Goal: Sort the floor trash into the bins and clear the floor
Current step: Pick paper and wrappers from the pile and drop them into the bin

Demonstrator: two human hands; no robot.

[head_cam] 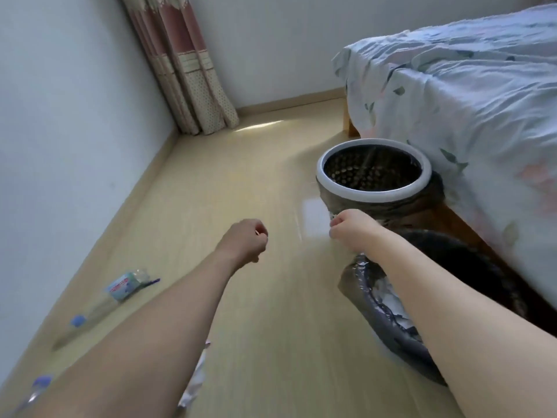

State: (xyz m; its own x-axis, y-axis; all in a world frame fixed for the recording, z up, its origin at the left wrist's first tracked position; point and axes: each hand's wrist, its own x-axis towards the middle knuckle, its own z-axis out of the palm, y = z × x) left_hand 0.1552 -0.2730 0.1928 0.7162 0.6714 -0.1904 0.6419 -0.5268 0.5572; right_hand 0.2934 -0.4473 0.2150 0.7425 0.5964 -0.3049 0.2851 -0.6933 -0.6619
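Both arms reach forward into the middle of the frame over the pale wood floor (229, 182). The left hand (245, 240), at centre, is curled into a loose fist, and nothing shows in it. The right hand (351, 227), just right of centre, is also curled, pinching something small and pale at its fingertips; what it is cannot be told. It hovers just below the white-rimmed bin (373, 173), which stands against the bed (470, 95) at the right. A second bin with a dark liner (388, 312) sits at lower right, partly hidden by the right forearm. Trash lies at lower left: a plastic bottle with a blue cap (99, 303) beside the wall (60, 122), another blue cap (40, 384) at the corner, and crumpled paper (196, 378) under the left forearm. Open floor runs from the hands up to the curtain (187, 73).
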